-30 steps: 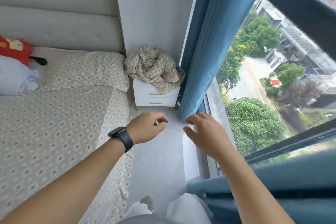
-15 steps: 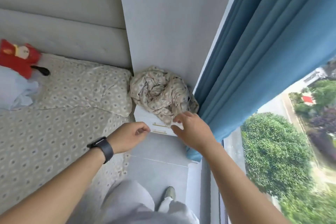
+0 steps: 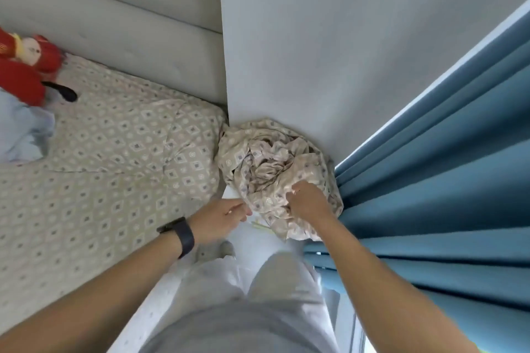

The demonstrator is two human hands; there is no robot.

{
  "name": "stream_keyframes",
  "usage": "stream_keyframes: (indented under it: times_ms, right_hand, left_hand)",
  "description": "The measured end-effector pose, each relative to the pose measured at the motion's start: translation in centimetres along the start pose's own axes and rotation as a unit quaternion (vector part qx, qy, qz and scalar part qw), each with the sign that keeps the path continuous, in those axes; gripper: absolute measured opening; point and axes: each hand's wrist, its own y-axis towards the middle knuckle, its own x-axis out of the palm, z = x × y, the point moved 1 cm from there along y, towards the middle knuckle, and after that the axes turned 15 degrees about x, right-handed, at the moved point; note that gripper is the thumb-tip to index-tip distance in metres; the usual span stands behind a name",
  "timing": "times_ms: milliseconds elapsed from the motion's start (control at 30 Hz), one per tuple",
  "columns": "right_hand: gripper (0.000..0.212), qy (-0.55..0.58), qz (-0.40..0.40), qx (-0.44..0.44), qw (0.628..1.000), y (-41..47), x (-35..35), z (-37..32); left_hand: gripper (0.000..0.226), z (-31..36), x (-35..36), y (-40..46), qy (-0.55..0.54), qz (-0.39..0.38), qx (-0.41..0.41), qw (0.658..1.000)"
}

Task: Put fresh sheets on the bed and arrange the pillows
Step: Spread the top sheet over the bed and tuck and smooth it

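Observation:
A crumpled beige patterned sheet (image 3: 266, 157) lies bundled on a white nightstand (image 3: 233, 194) beside the bed. My right hand (image 3: 308, 200) lies on the bundle's near edge with its fingers curled into the cloth. My left hand (image 3: 220, 216), with a black watch on the wrist, reaches toward the bundle's lower left edge, fingers loosely curled, just short of the fabric. The bed (image 3: 74, 209) at left wears a matching patterned sheet, and a pillow (image 3: 134, 137) in the same print lies against the grey headboard (image 3: 114, 31).
A red plush toy (image 3: 23, 66) and light blue cloth (image 3: 20, 135) lie at the bed's far left. Blue curtains (image 3: 447, 180) hang close on the right. A grey wall (image 3: 329, 37) stands behind the nightstand. My legs fill the narrow gap between bed and curtain.
I have stepped closer to the nightstand. My right hand moved from the curtain's edge onto the crumpled sheet, and my left hand followed toward it.

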Motion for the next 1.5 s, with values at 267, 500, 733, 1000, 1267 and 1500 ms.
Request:
stream_keyframes:
  times_ms: [267,500,733,1000,1267,1500]
  right_hand:
    - [0.074,0.049,-0.002,0.147,0.988,12.3,-1.6,-1.1]
    - [0.096,-0.064,-0.06,0.227,0.97,21.9,-0.5,-0.7]
    - [0.071,-0.14,-0.114,0.167,0.969,23.1,0.8,0.5]
    - [0.034,-0.02,-0.111,0.122,0.986,20.0,-0.9,-0.6]
    - [0.013,0.338,-0.138,0.12,0.923,10.7,-2.2,-2.1]
    - [0.006,0.414,-0.175,-0.074,0.89,-3.9,-4.4,-5.0]
  left_hand:
    - [0.026,0.3,-1.3,9.5,-0.044,-0.008,-0.076,0.996]
    - [0.024,0.7,0.8,14.0,-0.08,-0.001,-0.172,0.982]
    - [0.023,0.5,1.1,16.6,-0.071,0.022,-0.207,0.975]
    - [0.017,-0.1,0.6,15.7,-0.021,0.046,-0.193,0.98]
    - [0.103,-1.2,1.7,12.1,0.066,0.042,-0.113,0.99]
    - [0.141,-2.1,1.4,6.5,0.135,0.048,-0.046,0.989]
